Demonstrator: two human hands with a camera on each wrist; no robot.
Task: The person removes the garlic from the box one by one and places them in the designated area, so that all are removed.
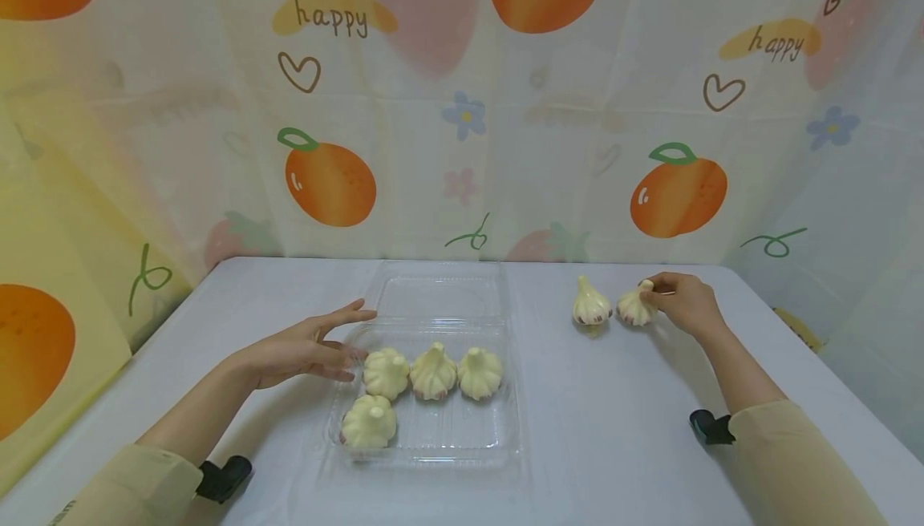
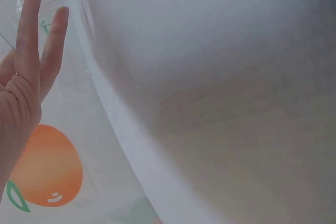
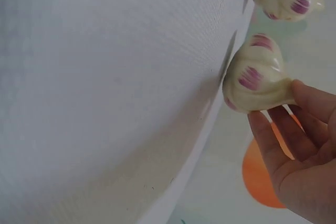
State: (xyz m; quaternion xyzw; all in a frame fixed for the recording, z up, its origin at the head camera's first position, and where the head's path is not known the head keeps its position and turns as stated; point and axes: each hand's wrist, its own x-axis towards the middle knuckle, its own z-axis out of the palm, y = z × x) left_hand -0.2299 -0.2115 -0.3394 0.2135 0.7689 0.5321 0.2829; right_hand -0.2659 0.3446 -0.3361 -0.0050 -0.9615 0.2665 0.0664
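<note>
At the back right of the table, my right hand (image 1: 686, 301) pinches a garlic bulb (image 1: 635, 307) by its stem, thumb and fingers at the neck. The right wrist view shows this bulb (image 3: 255, 77) with purple streaks on its pale skin. Another garlic bulb (image 1: 591, 302) stands just left of it. My left hand (image 1: 303, 345) rests at the left side of a clear plastic box (image 1: 462, 430), fingers extended and spread, fingertips right at its wall. Inside the box sit several garlic bulbs (image 1: 434, 371), three in a back row and one (image 1: 369, 422) at front left.
The box's clear lid (image 1: 439, 289) lies folded back behind it. A white cloth covers the table (image 1: 599, 430). A printed curtain (image 1: 549, 109) with oranges hangs right behind the table's back edge.
</note>
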